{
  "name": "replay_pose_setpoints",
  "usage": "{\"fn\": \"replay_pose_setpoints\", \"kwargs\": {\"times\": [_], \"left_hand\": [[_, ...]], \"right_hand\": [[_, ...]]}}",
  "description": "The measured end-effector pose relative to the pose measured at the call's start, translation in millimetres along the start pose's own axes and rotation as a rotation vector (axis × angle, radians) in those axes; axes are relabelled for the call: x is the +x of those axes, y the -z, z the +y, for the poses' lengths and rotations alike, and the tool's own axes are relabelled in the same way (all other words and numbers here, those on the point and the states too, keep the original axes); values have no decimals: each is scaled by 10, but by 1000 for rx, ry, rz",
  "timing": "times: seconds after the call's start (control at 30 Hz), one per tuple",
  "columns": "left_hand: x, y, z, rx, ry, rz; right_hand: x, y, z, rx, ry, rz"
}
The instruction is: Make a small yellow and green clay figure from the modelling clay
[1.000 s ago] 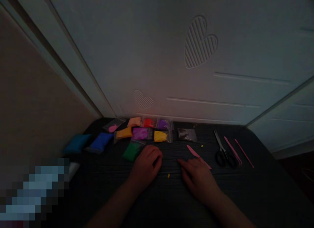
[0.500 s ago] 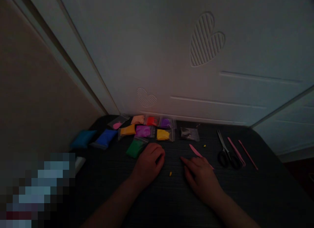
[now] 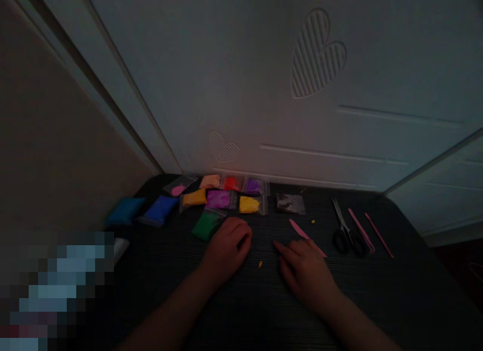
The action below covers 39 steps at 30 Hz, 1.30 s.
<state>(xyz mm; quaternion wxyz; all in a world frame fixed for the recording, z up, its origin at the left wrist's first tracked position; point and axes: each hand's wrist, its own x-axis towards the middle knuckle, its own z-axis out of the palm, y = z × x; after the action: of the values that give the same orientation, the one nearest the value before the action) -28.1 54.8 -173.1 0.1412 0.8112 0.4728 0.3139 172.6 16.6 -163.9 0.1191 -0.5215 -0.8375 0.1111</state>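
Note:
My left hand (image 3: 227, 245) rests on the dark table with its fingers curled in and the thumb closed against them. Whatever it may hold is hidden. Beside its knuckles lies a bag of green clay (image 3: 206, 225). Across from it, my right hand (image 3: 306, 268) lies palm down, its index finger stretched out to the tabletop and the thumb apart. Part of a pink plastic knife (image 3: 299, 229) shows behind that hand's knuckles. Between the two hands sits a tiny yellow piece (image 3: 260, 264); another small yellow piece (image 3: 313, 221) is farther back, right of the knife.
Black-handled scissors (image 3: 344, 230) and slim pink tools (image 3: 379, 235) lie at the right. Along the back are several clay bags, among them yellow (image 3: 249, 205), magenta (image 3: 218, 199) and blue (image 3: 160, 210), plus a dark one (image 3: 290, 203). A white panel (image 3: 241, 89) rises behind the table (image 3: 241, 310).
The view shifts slightly as my head moves. Both hands keep nearly the same pose and place on the table, and the objects around them stay put.

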Motion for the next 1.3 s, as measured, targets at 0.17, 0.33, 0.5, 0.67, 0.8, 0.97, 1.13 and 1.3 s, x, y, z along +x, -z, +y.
{"fn": "replay_pose_setpoints", "kwargs": {"times": [0.17,0.33,0.5,0.67,0.8,0.97,1.13,1.3], "left_hand": [[3,3,3,-2,-1,13],[0,-2,-2,3,-8,16],[5,2,7,5,-7,28],[6,-10,0,-3,-21,37],[1,-19,-12,-7,-13,34],[-5,-7,-9,-7,8,-2],[-9,-16,-31,-10,-1,8],[-9,-13,-34,-10,8,4]], "right_hand": [[-7,3,-5,12,31,-27],[2,13,-15,-6,12,-15],[1,19,-11,-25,24,8],[-8,26,-18,-15,51,4],[-3,27,-19,2,29,-15],[-3,19,-8,16,8,-22],[-2,0,-15,37,4,-25],[10,4,-21,35,21,-22]]}}
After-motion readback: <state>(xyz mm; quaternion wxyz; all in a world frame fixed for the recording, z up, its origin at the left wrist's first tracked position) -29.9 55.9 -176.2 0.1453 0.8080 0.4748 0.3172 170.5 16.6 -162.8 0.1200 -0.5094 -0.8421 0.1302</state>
